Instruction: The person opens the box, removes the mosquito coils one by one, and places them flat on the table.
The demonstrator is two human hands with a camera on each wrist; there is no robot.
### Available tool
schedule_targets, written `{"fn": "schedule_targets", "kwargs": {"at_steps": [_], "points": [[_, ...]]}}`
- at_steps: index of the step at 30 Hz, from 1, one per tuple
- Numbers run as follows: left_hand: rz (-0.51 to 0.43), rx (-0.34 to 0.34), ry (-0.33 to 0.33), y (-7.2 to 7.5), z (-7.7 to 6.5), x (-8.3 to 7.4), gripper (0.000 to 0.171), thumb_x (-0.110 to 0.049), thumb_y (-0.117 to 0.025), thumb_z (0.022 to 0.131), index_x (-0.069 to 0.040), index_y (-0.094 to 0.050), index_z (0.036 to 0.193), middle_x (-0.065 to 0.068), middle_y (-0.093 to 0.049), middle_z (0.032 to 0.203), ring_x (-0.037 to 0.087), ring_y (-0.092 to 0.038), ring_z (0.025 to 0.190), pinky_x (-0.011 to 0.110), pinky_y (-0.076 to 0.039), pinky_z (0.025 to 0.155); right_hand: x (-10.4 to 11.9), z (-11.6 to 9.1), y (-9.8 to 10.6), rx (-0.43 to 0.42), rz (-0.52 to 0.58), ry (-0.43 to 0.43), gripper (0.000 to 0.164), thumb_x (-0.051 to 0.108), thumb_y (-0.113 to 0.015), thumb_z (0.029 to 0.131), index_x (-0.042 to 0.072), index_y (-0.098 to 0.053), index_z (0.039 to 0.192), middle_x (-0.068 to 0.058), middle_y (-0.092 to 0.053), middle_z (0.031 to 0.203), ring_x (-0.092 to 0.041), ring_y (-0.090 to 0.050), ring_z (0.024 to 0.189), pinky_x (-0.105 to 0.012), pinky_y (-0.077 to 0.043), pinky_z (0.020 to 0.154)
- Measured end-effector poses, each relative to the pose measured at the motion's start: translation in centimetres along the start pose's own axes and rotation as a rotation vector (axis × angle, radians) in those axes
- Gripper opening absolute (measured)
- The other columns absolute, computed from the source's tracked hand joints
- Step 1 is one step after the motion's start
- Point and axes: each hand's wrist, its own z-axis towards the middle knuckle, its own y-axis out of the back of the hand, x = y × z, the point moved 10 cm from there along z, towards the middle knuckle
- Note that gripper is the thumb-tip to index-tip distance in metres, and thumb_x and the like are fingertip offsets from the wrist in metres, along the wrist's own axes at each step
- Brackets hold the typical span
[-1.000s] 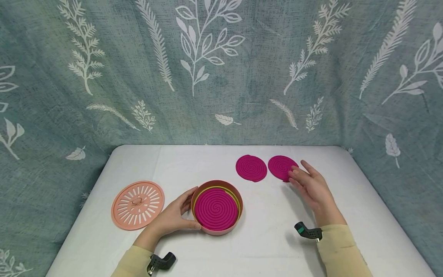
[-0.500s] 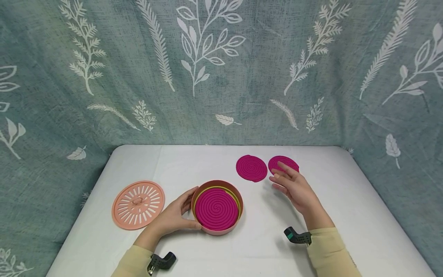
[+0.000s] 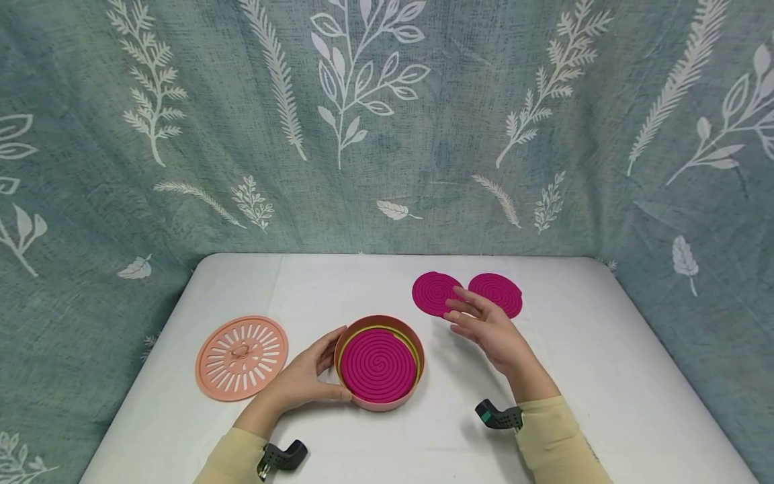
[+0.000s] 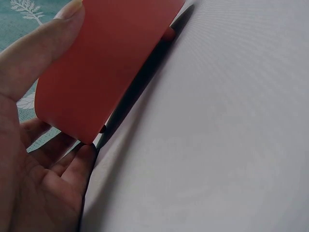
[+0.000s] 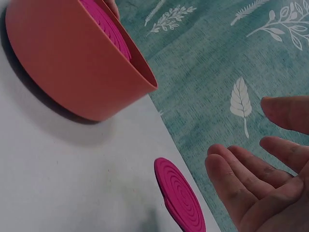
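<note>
Currently your left hand [image 3: 304, 378] grips the bowl [image 5: 72, 67]; your right hand [image 3: 492, 337] hovers, fingers relaxed, magenta mat [image 3: 433, 294] just past its fingertips.

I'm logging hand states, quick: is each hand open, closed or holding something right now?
Left hand: holding the round coral container by its side.
Right hand: open, holding nothing.
</note>
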Motion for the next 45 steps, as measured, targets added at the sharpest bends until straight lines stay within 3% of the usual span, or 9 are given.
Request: {"fn": "schedule_targets", "kwargs": {"at_steps": [9,18,28,33,37,45], "points": [[0.012,-0.002,0.019,0.0,0.0,0.0,0.117,-0.032,-0.096,0.063,-0.026,-0.026,0.157,-0.004,-0.031,0.157,0.016,-0.031,0.143,0.023,-0.031,0.114,-0.1,0.5,-2.4,0.058,-0.006,-0.016,0.063,0.014,-0.066,0.097,0.01,-0.037,0.152,-0.022,-0.041,0.149,-0.037,-0.05,0.129,-0.037,-0.051,0.101],[0.021,-0.006,0.027,0.1,0.1,0.4,0.118,-0.032,-0.096,0.061,-0.029,-0.026,0.156,-0.007,-0.032,0.156,0.012,-0.034,0.141,0.021,-0.032,0.113,-0.3,0.8,-4.7,0.094,-0.026,-0.007,0.06,0.014,-0.066,0.096,0.009,-0.04,0.15,-0.016,-0.05,0.142,-0.032,-0.056,0.124,-0.038,-0.052,0.1],[0.034,-0.007,0.034,0.2,0.0,0.3,0.119,-0.035,-0.096,0.061,-0.029,-0.026,0.157,-0.009,-0.032,0.156,0.011,-0.034,0.141,0.02,-0.032,0.113,-0.2,0.8,-6.9,0.142,-0.016,0.015,0.059,0.016,-0.071,0.093,0.011,-0.046,0.146,-0.017,-0.051,0.141,-0.033,-0.055,0.125,-0.045,-0.049,0.104],[0.034,-0.009,0.037,0.1,0.1,0.4,0.118,-0.035,-0.096,0.061,-0.03,-0.027,0.156,-0.01,-0.033,0.155,0.009,-0.034,0.14,0.02,-0.033,0.112,-0.5,0.6,-7.9,0.168,-0.075,0.018,0.055,0.014,-0.067,0.095,0.01,-0.047,0.146,-0.02,-0.051,0.141,-0.035,-0.054,0.126,-0.041,-0.049,0.105],[0.064,-0.014,0.047,0.0,0.2,0.4,0.117,-0.039,-0.096,0.06,-0.031,-0.028,0.156,-0.012,-0.033,0.155,0.008,-0.034,0.14,0.02,-0.034,0.111,-0.6,0.4,-8.5,0.173,-0.137,0.001,0.053,0.019,-0.068,0.096,0.013,-0.05,0.145,-0.014,-0.055,0.139,-0.033,-0.053,0.127,-0.036,-0.05,0.103],[0.076,-0.035,0.052,0.3,0.0,0.2,0.117,-0.04,-0.096,0.059,-0.032,-0.029,0.155,-0.008,-0.033,0.156,0.013,-0.035,0.141,0.023,-0.035,0.111,-0.1,-0.1,-10.3,0.201,-0.377,0.057,0.056,0.028,-0.07,0.094,0.016,-0.051,0.144,-0.01,-0.056,0.138,-0.026,-0.051,0.13,-0.039,-0.046,0.107]]}}
